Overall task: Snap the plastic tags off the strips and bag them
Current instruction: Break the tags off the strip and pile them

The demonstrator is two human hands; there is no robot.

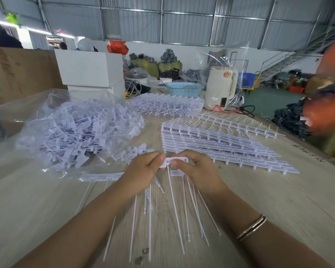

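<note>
On the pale wooden table lie a clear plastic bag of loose white tags and stacked white tag strips. Left hand and right hand (bracelet on wrist) each have their grip clamped on a short white plastic strip.

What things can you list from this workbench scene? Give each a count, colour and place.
tag strip: one, white, held between both hands
loose tags in clear bag: many, white, left
stacked strips: one pile, white, right
second strip stack: one, white, behind
white boxes: two, stacked, rear left
basket: one, light blue, rear
kettle: one, cream, rear right
table: one, pale wood
bracelet: one, gold-coloured, right wrist
left hand: grip on strip
right hand: grip on strip
</note>
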